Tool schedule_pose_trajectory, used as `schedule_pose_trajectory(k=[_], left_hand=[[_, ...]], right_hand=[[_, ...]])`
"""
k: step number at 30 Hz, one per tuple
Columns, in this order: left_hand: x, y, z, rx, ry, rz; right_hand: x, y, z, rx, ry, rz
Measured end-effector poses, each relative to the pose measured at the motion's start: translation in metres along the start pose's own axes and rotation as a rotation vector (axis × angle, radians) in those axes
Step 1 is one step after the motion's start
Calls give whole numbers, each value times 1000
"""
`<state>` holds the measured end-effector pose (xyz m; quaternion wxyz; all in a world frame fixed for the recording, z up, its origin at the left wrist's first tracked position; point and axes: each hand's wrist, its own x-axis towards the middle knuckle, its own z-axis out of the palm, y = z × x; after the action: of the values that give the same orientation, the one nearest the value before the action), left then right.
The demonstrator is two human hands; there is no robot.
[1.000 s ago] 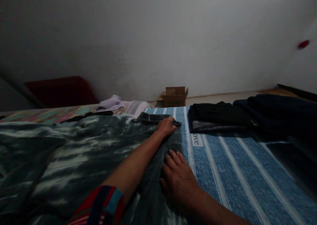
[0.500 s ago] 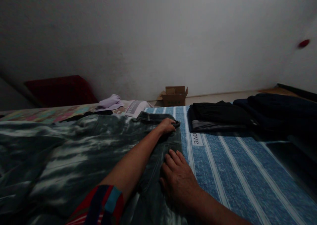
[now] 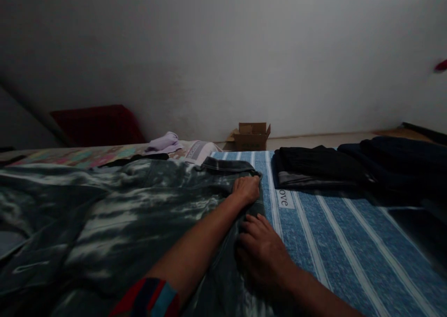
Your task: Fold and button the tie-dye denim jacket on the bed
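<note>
A dark grey-green denim garment [image 3: 150, 214] with pale tie-dye streaks lies spread across the left and middle of the bed. My left hand [image 3: 247, 189] reaches over to its right end, fingers curled down on the cloth just below a stitched band [image 3: 228, 165]. Closer to me, my right hand [image 3: 265, 247] rests on the right edge of the same garment, its fingers slightly bent and a little apart. The undersides of both hands are hidden.
A blue and white striped sheet [image 3: 328, 233] covers the bed's right side. Folded black clothes [image 3: 317, 163] and dark navy clothes [image 3: 401, 163] lie there. At the back are a lilac cloth [image 3: 164, 143], an open cardboard box [image 3: 250, 138] and a dark red object [image 3: 99, 124].
My left hand has curled its fingers more and moved down slightly along the garment's end. My right hand remains on the edge. The view has shifted a little left.
</note>
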<state>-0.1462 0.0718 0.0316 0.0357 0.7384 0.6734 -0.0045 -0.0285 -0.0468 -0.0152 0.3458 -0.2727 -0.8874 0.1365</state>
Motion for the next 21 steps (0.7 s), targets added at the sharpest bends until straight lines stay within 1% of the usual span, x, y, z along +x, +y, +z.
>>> schedule_pose_trajectory(k=[2, 3, 5, 6, 7, 8, 10, 12, 13, 16, 19, 21], left_hand=[[-4, 0, 4, 6, 19, -2], [-5, 0, 6, 3, 24, 0], [-5, -1, 8, -10, 23, 9], [-5, -2, 9, -17, 22, 14], [-5, -2, 10, -24, 23, 17], [-5, -2, 10, -30, 27, 18], [-5, -1, 12, -39, 39, 13], [-5, 0, 13, -43, 42, 6], [-5, 1, 14, -43, 39, 3], [-5, 2, 15, -39, 34, 8], [-6, 3, 16, -37, 42, 31], [-7, 4, 16, -40, 54, 42]], right_hand=[[4, 12, -11, 76, 70, -55], [9, 20, -18, 90, 112, -41], [26, 39, -34, 49, 196, 90], [38, 48, -41, -5, 216, 175], [52, 58, -47, -82, 207, 265], [67, 67, -51, -157, 158, 349], [99, 84, -54, -262, -8, 503], [128, 97, -49, -331, -189, 621], [139, 102, -44, -340, -226, 646], [160, 117, -28, -343, -276, 694], [166, 133, -15, -323, -283, 750], [165, 144, -12, -292, -285, 776]])
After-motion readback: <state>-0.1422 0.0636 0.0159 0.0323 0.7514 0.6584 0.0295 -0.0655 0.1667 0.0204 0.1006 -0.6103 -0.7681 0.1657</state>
